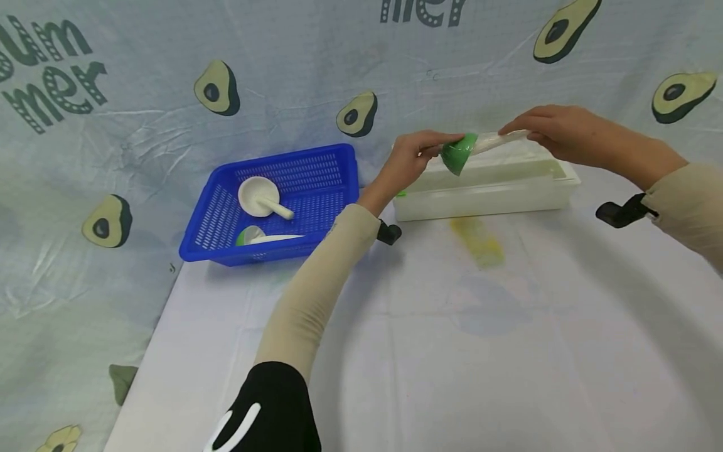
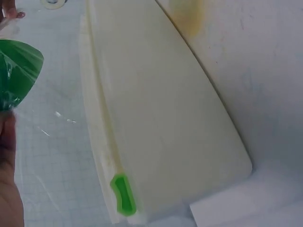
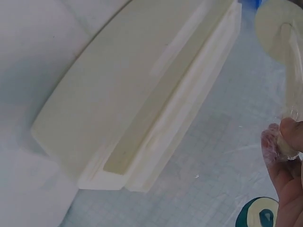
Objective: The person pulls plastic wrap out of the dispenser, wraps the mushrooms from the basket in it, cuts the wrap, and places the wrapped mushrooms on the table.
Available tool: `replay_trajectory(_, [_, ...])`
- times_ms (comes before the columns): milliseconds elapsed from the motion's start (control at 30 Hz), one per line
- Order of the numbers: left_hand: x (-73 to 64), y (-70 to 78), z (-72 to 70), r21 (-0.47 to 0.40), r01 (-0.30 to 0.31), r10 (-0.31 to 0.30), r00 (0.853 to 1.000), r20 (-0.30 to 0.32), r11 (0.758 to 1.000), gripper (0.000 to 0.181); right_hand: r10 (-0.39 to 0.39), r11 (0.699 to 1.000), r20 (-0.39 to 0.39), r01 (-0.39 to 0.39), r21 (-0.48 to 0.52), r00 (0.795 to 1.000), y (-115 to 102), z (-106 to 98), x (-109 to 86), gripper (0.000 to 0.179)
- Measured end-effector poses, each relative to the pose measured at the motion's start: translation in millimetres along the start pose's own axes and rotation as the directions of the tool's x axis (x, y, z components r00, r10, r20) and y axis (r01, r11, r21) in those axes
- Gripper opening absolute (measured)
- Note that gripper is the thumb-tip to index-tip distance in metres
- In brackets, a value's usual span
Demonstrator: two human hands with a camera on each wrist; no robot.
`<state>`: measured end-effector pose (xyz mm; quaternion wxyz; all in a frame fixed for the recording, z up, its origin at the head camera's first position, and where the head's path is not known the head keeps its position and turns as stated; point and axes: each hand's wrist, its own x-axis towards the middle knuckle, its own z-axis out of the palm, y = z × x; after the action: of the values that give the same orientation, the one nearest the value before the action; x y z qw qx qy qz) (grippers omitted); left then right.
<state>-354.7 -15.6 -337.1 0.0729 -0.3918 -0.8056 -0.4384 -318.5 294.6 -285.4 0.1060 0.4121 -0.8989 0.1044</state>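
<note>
Above a long white open-topped box [image 1: 480, 199], both hands hold a ladle [image 1: 459, 154] with a green outer bowl and a pale handle, covered in clear plastic film. My left hand [image 1: 403, 160] pinches the bowl by its rim. My right hand [image 1: 584, 135] grips the handle end, where crinkled film [image 3: 293, 113] wraps handle and fingertips. The right wrist view shows the ladle's pale round inner side [image 3: 272, 28]. On the box's edge sits a small green piece [image 2: 124, 195].
To the left stands a blue perforated basket [image 1: 354, 172]. Inside lie a white ladle [image 1: 258, 196] and a green-and-white ladle [image 1: 251, 235]. A white-covered table [image 1: 452, 376] spreads in front, and an avocado-print sheet [image 1: 282, 75] hangs behind.
</note>
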Motion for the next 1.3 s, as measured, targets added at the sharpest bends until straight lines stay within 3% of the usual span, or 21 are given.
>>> replay_trajectory(100, [1.4,1.9,5.6,-0.054,-0.023,0.019,0.996,-0.084,0.998,0.028,0.004,1.0,-0.015,-0.003,0.018,1.0,-1.9,1.1,-0.1,0.052])
replay_trajectory(200, [1.0,3.9,11.1,-0.079,0.003,-0.011,0.994,-0.109,0.997,0.022,-0.005,1.0,-0.02,0.005,0.021,1.0,-3.5,2.4,0.5,0.051])
replay_trajectory(367, [-5.8,1.9,14.0,-0.144,0.149,-0.152,0.988,-0.01,0.978,0.032,-0.027,1.0,-0.031,0.027,0.014,0.999,-4.3,3.8,0.8,0.049])
replay_trajectory(433, [-9.8,-0.2,13.8,-0.225,0.169,-0.165,0.986,0.038,0.96,0.037,-0.02,1.0,-0.037,0.021,0.014,0.999,-4.5,3.7,0.0,0.049])
replay_trajectory(533, [-13.2,-4.2,14.7,-0.312,0.133,-0.121,0.991,0.058,0.941,0.04,-0.001,1.0,-0.04,0.002,0.012,0.999,-3.4,2.8,-1.8,0.049])
replay_trajectory(700, [-13.1,-9.1,20.8,-0.382,0.091,-0.115,0.993,-0.04,0.92,0.023,0.018,1.0,-0.057,-0.019,-0.009,0.998,0.1,2.8,-6.2,0.052])
replay_trajectory(833, [-14.5,-14.6,26.3,-0.513,0.025,-0.112,0.984,-0.139,0.858,0.01,0.017,1.0,-0.063,-0.018,-0.015,0.998,0.1,5.6,-8.3,0.053])
replay_trajectory(967, [-15.5,-17.1,28.6,-0.589,-0.072,-0.082,0.97,-0.23,0.805,0.013,-0.012,1.0,-0.084,0.012,0.003,0.996,0.2,9.4,-8.2,0.053])
replay_trajectory(1067, [-15.1,-16.4,29.6,-0.587,-0.094,-0.067,0.967,-0.247,0.804,0.016,-0.028,1.0,-0.104,0.03,0.009,0.994,0.6,11.3,-8.2,0.053])
replay_trajectory(1167, [-14.3,-14.3,32.4,-0.563,-0.091,-0.081,0.959,-0.272,0.821,0.017,-0.027,1.0,-0.116,0.028,0.013,0.993,0.8,12.4,-9.0,0.054])
replay_trajectory(1233, [-13.5,-12.5,34.4,-0.551,-0.071,-0.13,0.939,-0.317,0.831,0.015,-0.027,1.0,-0.125,0.028,0.008,0.992,0.6,13.1,-8.4,0.053])
replay_trajectory(1300, [-12.4,-9.9,37.1,-0.531,-0.044,-0.188,0.908,-0.375,0.846,0.013,-0.021,1.0,-0.131,0.022,0.006,0.991,0.0,13.8,-7.5,0.052])
